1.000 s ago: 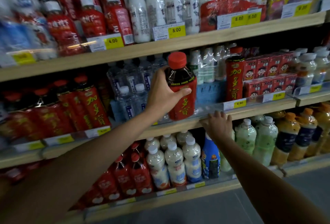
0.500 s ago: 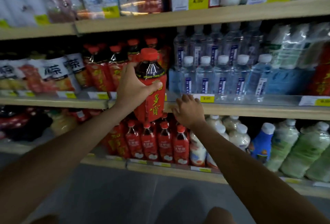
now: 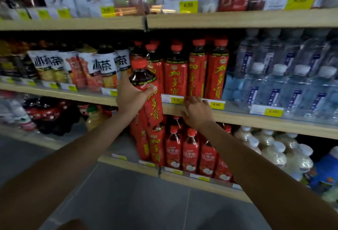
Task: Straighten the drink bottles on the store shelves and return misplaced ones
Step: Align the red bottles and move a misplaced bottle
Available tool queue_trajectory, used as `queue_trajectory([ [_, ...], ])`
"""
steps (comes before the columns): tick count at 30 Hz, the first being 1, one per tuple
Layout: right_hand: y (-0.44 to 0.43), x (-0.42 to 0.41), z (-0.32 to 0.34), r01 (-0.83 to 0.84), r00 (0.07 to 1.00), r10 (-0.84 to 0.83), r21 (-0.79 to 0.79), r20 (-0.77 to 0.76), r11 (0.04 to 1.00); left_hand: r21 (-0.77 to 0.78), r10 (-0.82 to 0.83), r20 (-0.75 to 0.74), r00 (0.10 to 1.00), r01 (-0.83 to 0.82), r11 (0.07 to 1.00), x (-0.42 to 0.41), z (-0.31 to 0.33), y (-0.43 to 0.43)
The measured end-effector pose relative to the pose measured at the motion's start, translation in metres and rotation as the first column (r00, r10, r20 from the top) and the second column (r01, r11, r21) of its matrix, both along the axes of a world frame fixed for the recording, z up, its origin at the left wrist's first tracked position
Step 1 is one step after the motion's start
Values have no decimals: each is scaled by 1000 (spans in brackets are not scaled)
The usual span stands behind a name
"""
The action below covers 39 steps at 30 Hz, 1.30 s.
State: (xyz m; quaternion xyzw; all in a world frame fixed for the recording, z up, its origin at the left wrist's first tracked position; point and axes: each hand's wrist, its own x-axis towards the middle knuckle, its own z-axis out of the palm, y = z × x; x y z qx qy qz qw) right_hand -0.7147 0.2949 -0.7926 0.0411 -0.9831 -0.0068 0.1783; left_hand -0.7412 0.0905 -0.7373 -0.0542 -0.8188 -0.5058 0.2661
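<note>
The left hand point(image 3: 130, 99) is closed round the upper body of a bottle point(image 3: 154, 109). The thumb presses across the front of the label just under the dark shoulder, and the other fingers are hidden behind it. The bottle hangs in the air just in front of the left end of the red row point(image 3: 182, 72), the line of matching bottles. Its cap leans a little to the left and its bottom hangs lower than the feet of that row. The right hand point(image 3: 196, 112) holds nothing; its fingers lie loosely apart on the price strip point(image 3: 175, 99) directly below the red row. In my judgement, the step in hand is to return this bottle to its own kind. To do it well, the bottle should first be lifted until its bottom passes over the strip. Then it should be made upright and slid in at the left end of the red row, label to the front. Whether a free place waits there I cannot tell, because the held bottle covers it. The free hand could steady the neighbours. The bottle is tall, with a red cap, dark drink at the shoulder and a red wrap with yellow characters. It looks full, so probably it is heavy.
</note>
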Motion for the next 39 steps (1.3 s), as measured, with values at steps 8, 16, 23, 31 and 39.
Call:
queue_trajectory([
  [8,-48,-29,5,110,993,-110,5,42,994,21,-60,36,998,59,998,-51,5,-52],
  [16,-84,-56,2,193,974,-189,-23,122,981,75,-163,8,987,162,984,-94,14,-78],
  [23,-97,-76,-7,257,959,-259,38,118,966,-23,-313,-69,947,313,950,-113,16,-97],
  [31,-102,-75,-5,317,944,-318,24,92,948,-142,-426,-120,897,410,901,-115,37,-101],
  [39,-108,-77,-7,370,925,-372,42,78,928,-159,-487,-183,854,464,872,-153,39,-112],
])
